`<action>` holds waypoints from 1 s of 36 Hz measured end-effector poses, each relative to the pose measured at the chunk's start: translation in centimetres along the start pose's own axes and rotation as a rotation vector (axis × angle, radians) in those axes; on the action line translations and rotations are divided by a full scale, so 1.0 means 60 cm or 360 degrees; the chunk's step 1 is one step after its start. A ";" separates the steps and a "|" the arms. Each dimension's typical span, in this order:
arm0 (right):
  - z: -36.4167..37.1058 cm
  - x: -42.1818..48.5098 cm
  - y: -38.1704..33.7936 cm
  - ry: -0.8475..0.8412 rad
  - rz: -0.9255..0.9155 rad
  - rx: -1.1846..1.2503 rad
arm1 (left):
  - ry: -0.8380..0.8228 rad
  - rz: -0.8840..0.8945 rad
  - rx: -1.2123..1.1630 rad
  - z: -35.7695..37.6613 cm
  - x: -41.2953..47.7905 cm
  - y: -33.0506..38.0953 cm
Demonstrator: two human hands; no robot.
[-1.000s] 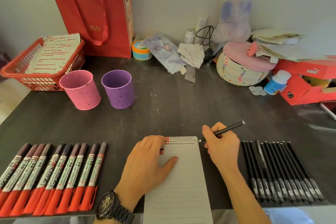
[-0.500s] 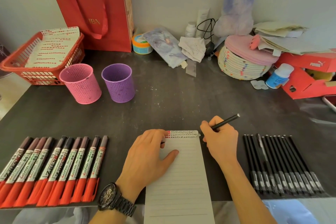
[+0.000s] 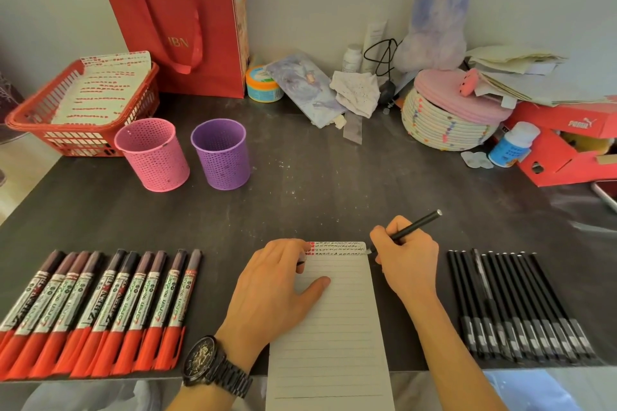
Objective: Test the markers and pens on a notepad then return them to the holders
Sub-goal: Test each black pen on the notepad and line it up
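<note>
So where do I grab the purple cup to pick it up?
Probably round its middle, from the right. The purple cup stands upright with a plain round wall and no handle, and the pink cup stands close on its left.

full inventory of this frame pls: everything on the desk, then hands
markers: 10, red barrels, dark caps, row front left
black pens: about a dozen, row front right
notepad: 1, white lined, front centre, marks along top
pink holder: 1, left, behind markers
purple holder: 1, beside the pink
red basket: 1, far left, holds marked sheets
red bag: 1, back wall
woven basket: 1, white, pink lid, back right
red shoebox: 1, far right
left hand: rests on notepad, watch on wrist; dark bit at fingers, unclear
right hand: grips another black pen, tip at notepad's top right corner
</note>
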State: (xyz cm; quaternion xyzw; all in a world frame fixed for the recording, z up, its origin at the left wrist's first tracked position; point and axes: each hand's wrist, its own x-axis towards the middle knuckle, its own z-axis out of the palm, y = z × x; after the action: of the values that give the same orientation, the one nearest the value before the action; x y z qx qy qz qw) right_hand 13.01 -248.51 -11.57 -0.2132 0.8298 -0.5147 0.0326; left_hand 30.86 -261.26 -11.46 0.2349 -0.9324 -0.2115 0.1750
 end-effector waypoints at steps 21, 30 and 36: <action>-0.019 -0.036 -0.043 -0.0152 0.0260 0.0959 | 0.0108 0.0096 -0.0281 -0.021 -0.007 0.004; 0.010 -0.091 -0.063 -0.0384 0.0228 0.1109 | 0.0220 0.0091 -0.0046 -0.003 -0.001 -0.004; 0.010 -0.095 -0.056 -0.0331 0.0182 0.1130 | 0.0206 0.0059 -0.0110 -0.007 -0.001 -0.008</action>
State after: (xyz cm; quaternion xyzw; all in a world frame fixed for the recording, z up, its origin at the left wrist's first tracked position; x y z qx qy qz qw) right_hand 19.41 -248.06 -9.85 -0.1931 0.6024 -0.7434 0.2173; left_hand 31.27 -261.72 -11.34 0.2246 -0.9155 -0.2248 0.2469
